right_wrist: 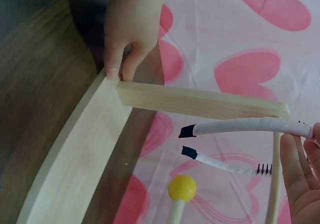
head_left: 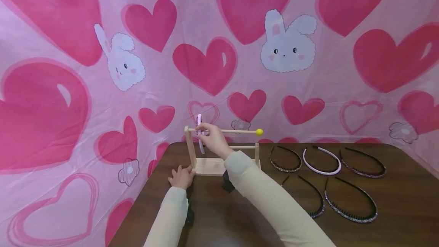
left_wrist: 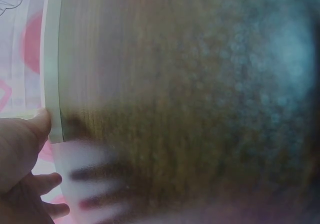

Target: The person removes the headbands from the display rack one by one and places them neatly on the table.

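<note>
My right hand [head_left: 213,138] pinches a pink-white headband [head_left: 200,140] near the tall post of a wooden stand [head_left: 210,166]. In the right wrist view, the headband [right_wrist: 240,126] straddles the upper rod [right_wrist: 276,184], one arm on each side, its black tips pointing away from the fingers. That rod ends in a yellow ball [head_left: 259,132] in the head view. Low down at the foot of the tall post, my left hand [head_left: 181,177] touches the base corner with thumb and fingertip. Its other fingers spread onto the table. The left wrist view is mostly blurred.
On the dark wooden table [head_left: 219,216], several headbands lie right of the stand, among them a pale pink headband [head_left: 322,172] and a patterned headband [head_left: 353,216]. Another yellow ball [right_wrist: 182,188] tips a lower stick. A heart-and-rabbit cloth [head_left: 205,68] hangs behind.
</note>
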`<state>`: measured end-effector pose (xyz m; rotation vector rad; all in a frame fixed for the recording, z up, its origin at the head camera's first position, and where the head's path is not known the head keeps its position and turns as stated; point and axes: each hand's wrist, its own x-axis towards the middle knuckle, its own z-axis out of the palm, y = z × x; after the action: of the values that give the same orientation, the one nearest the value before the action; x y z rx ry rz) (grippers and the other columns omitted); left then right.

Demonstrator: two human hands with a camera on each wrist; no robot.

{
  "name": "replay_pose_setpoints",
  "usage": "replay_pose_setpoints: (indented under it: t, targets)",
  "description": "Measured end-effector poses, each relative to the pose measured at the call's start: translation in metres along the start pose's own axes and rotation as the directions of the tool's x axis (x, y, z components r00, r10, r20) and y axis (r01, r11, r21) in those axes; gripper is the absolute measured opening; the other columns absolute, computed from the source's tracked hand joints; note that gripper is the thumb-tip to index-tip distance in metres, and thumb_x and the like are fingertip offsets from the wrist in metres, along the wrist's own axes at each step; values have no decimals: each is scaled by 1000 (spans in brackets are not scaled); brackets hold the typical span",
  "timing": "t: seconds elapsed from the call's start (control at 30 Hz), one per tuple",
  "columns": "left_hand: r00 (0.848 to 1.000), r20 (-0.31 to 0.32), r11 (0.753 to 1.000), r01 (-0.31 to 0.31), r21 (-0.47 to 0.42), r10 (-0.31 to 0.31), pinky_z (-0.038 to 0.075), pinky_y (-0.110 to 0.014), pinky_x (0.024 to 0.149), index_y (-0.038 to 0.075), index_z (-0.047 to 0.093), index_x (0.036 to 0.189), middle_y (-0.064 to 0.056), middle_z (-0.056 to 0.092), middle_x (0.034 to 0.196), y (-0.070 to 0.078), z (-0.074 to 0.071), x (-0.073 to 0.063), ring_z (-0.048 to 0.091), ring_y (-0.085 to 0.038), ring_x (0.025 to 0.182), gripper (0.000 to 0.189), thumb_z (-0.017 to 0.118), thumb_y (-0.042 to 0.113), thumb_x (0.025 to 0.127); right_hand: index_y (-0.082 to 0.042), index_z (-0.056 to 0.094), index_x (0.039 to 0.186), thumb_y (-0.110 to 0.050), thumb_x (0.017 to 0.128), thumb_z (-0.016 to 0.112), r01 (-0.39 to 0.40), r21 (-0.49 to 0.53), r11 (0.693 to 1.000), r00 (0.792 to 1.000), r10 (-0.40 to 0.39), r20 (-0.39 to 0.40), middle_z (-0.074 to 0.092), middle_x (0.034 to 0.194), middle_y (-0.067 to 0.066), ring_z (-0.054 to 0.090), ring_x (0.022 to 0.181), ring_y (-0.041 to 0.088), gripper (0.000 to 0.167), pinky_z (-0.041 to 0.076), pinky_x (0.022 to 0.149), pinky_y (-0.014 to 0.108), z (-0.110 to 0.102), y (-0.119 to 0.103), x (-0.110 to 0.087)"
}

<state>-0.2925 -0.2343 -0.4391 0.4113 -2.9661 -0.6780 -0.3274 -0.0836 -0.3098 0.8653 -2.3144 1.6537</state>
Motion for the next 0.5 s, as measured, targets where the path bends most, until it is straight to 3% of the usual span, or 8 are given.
replay_pose_setpoints:
  t: [0.27,0.5]
  targets:
    - [1000,2,1000,5,-1,-5,17,-69,92,14,48,135,-30,32,138,-1,0,0,18,-54,125,44,50,31,94,-2,63,111,1,86,60,4,59,998,1000,-5,16,60,106,12,64,79,21,25,53,63,30,-20,-7,-5]
    - [1000,-12,1000,-8,-2,8,19,-69,90,13,50,133,-30,33,137,-1,0,-1,21,-54,123,43,52,30,94,-9,65,110,-2,85,62,14,-3,1000,1000,-14,-26,60,105,9,62,76,26,26,50,56,29,-45,-7,-9]
